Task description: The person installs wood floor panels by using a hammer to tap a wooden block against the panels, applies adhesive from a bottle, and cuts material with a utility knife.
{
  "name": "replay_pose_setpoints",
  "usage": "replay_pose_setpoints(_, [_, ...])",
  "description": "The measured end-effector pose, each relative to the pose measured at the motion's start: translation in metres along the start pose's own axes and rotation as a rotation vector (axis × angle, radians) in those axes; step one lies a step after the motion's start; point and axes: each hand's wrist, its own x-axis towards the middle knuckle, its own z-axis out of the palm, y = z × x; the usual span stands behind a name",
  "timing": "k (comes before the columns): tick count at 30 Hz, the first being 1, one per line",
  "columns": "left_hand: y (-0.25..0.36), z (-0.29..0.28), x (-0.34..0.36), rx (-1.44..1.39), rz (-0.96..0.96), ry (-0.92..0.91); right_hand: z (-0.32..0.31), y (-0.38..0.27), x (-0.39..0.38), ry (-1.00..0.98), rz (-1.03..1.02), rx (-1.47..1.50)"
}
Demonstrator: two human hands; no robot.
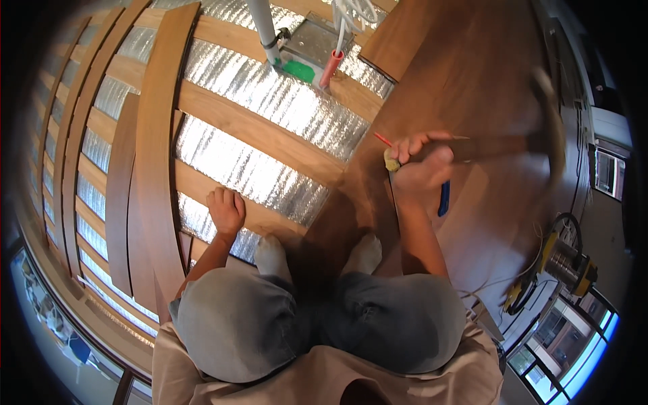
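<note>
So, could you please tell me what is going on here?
A person crouches where brown floorboards meet wooden strips with silvery foil showing between them. The right hand grips what looks like a hammer, blurred, above the boards. The left hand is down at one of the strips, fingers curled.

Harsh glare, motion blur
Silver foil glints white; the hammer smears; shadow dims the near floor; straight edges bow into black corners.
</note>
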Motion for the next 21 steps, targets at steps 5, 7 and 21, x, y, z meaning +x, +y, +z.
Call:
replay_pose_setpoints(5, [0.012,0.011,0.007,-0.028,0.026,-0.011,-0.081,0.069,-0.003,-0.086,0.108,-0.425])
replay_pose_setpoints(7, [0.011,0.009,0.007,-0.025,0.03,-0.011,-0.097,0.089,0.0,-0.055,0.517,-0.803])
replay_pose_setpoints(21, [0.023,-0.003,0.046,-0.11,-0.007,-0.006,-0.058,0.068,0.013,-0.089,0.569,-0.715])
